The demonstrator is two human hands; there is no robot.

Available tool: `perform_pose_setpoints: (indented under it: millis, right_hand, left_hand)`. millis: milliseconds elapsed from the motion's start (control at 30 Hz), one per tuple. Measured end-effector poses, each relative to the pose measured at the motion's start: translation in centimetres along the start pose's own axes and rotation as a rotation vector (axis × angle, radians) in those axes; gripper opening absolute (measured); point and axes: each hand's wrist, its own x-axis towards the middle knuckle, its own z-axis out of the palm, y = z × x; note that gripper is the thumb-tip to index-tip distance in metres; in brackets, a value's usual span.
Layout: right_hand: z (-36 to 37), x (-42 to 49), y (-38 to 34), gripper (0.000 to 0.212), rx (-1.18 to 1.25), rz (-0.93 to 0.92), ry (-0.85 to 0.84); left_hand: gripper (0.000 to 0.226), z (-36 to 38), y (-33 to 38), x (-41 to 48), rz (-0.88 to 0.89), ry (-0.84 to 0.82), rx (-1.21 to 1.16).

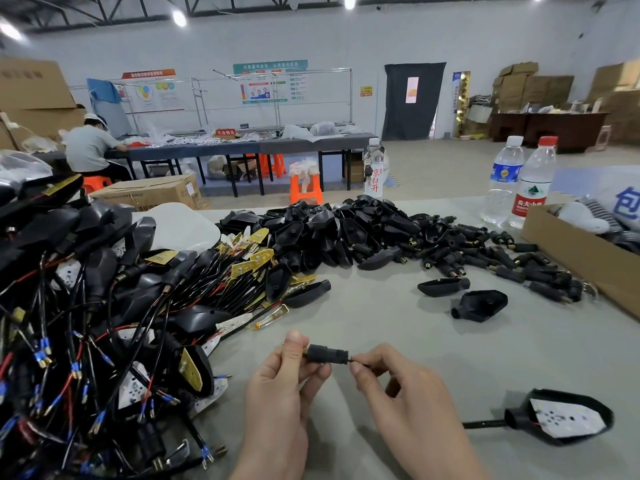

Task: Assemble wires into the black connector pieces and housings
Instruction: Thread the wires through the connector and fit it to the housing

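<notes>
The left thumb (294, 341) and curled fingers pinch a small black connector (325, 354) by its brass-tipped end, holding it level just above the table (381, 306). The right hand's (405, 393) thumb and forefinger close on a thin wire (355, 360) right at the connector's other end, where it seems to be entering the bore; how far it is in cannot be told. The left hand (280, 386) grips firmly, the right lightly.

To do this step well, keep the wire in line with the connector, pinch close to the opening so it cannot buckle, and feed it in short pushes while the left hand stays steady.

A black cable (485, 425) runs out from beneath the right hand to a housing with a white board (568, 419) lying near the table's right edge. Farther out, wired assemblies (86, 323) heap on the left, empty housings (346, 230) pile in the middle, and loose connectors (502, 261) scatter beside a cardboard box (581, 258).
</notes>
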Motion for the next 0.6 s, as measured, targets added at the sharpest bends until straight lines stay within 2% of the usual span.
perform_pose_setpoints:
  millis: [400,600]
  right_hand:
    - [0.17,0.44,0.51,0.006,0.320,0.104,-0.034]
    - [-0.02,0.30,-0.11,0.010,0.429,0.142,-0.010]
  left_hand:
    - [0.022,0.07,0.44,-0.44,-0.011,-0.078,-0.014]
    - [0.029,-0.09,0.38,-0.43,-0.021,-0.061,-0.010]
